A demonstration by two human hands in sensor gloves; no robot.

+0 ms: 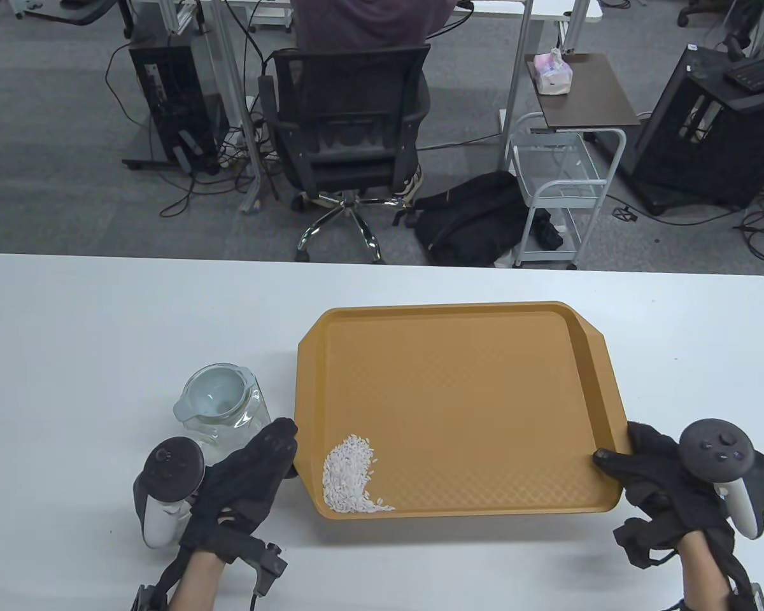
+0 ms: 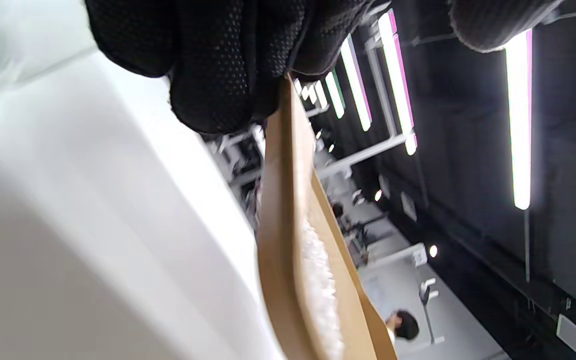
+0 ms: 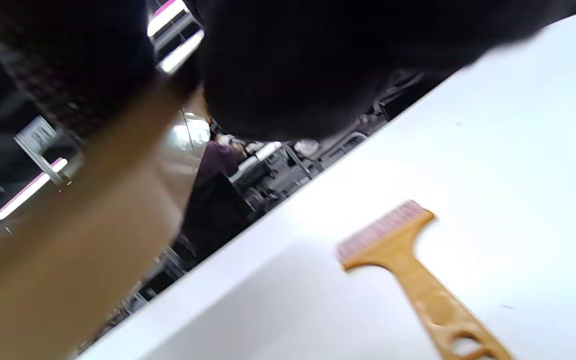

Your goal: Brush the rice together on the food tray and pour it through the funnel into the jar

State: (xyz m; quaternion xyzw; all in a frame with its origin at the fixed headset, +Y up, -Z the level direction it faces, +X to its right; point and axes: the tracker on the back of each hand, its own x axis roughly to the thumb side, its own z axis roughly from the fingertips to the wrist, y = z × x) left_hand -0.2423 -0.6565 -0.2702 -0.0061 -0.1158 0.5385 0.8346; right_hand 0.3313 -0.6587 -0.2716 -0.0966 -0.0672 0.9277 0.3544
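An orange food tray lies on the white table, with a heap of white rice gathered in its near left corner. My left hand grips the tray's left edge beside the rice; in the left wrist view its fingers curl over the tray's rim and the rice shows along it. My right hand grips the tray's right near edge. A glass jar with a pale funnel in its mouth stands just left of the tray. A wooden brush lies on the table, seen only in the right wrist view.
The table's far edge runs across the middle of the table view. Beyond it stand a black office chair with a seated person, a white trolley and a black bag on the floor.
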